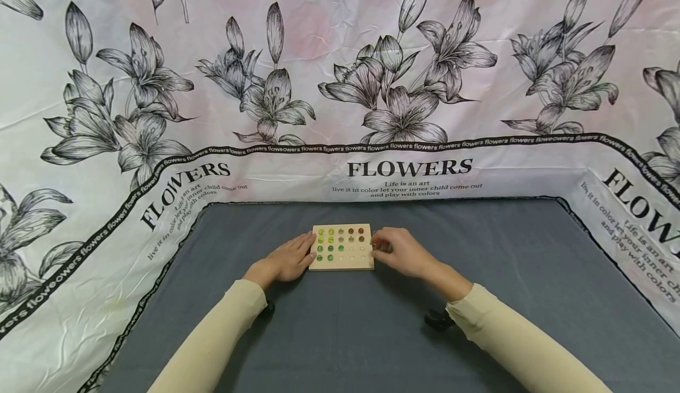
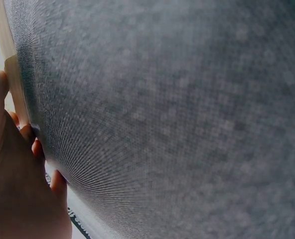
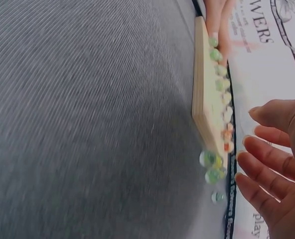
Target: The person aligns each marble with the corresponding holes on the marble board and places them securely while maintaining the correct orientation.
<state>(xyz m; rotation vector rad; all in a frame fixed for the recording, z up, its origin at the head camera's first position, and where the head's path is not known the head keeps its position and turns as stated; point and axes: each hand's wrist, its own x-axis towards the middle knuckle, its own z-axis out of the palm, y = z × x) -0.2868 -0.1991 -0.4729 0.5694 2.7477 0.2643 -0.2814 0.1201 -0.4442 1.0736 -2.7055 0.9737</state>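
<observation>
A pale wooden board (image 1: 346, 267) with rows of round hollows lies on the grey cloth. Yellow-green, green, clear and reddish-brown marbles (image 1: 330, 249) fill much of it; several hollows at the near right hold none. My left hand (image 1: 289, 258) rests against the board's left edge, fingers extended and thumb by the near corner. Beside the right edge is my right hand (image 1: 402, 251). In the right wrist view its fingers (image 3: 267, 172) are loosely bent and the thumb stands apart, with nothing seen between them. Several loose green marbles (image 3: 213, 175) appear between that hand and the board's corner.
Grey cloth (image 1: 340, 334) covers the table around the board. Behind it rises a white flower-printed cloth (image 1: 297, 174) with black lettering. Dark objects sit under both forearms, one by the right cuff (image 1: 438, 320).
</observation>
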